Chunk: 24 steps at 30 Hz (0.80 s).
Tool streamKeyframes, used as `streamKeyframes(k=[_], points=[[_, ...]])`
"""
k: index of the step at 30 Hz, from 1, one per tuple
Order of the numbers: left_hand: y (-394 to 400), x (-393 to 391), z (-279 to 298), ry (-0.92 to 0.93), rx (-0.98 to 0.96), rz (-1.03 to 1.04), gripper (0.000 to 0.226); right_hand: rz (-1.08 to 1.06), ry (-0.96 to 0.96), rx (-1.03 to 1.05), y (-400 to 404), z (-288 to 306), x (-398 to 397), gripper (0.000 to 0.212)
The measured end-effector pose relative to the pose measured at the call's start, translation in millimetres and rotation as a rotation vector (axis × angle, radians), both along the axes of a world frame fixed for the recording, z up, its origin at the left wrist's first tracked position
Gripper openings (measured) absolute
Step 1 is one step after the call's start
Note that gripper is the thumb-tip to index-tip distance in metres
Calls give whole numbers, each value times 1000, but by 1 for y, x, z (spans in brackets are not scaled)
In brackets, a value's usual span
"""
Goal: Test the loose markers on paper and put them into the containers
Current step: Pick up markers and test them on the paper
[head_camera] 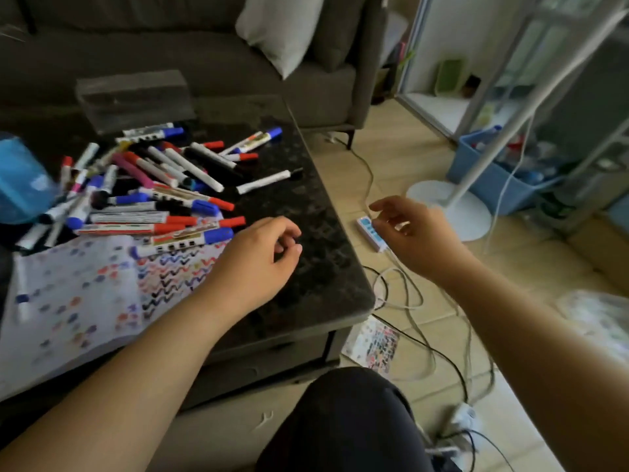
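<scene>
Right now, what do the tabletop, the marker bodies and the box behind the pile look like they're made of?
The tabletop looks like dark polished stone, perhaps granite or an imitation: speckled pattern, soft sheen, rounded edge. The marker bodies look like smooth white plastic with printed labels and coloured caps. The box behind the pile seems to be clear, glossy plastic or acrylic, since the sofa shows through it; blur leaves that uncertain.
</scene>
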<state>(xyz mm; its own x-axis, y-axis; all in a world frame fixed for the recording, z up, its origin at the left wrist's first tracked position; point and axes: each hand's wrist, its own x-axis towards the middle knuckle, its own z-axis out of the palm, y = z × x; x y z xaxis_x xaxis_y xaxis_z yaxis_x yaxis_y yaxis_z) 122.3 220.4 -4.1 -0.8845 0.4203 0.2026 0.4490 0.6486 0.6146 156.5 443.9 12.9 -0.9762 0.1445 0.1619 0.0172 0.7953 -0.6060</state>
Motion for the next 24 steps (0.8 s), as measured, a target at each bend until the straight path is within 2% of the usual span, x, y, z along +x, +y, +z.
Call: streamKeyframes(k=[11, 18, 22, 24], points=[[110, -6, -39, 65, -103, -295, 20, -198, -200, -41, 87, -114, 42, 23], [179, 30, -76, -116, -114, -624, 19, -277, -363, -65, 111, -182, 93, 25], [196, 48, -127, -205, -94, -632, 20, -320, -444, -96, 120, -217, 123, 25], [201, 54, -160, -270, -146, -606, 21, -323, -495, -110, 122, -240, 134, 26]])
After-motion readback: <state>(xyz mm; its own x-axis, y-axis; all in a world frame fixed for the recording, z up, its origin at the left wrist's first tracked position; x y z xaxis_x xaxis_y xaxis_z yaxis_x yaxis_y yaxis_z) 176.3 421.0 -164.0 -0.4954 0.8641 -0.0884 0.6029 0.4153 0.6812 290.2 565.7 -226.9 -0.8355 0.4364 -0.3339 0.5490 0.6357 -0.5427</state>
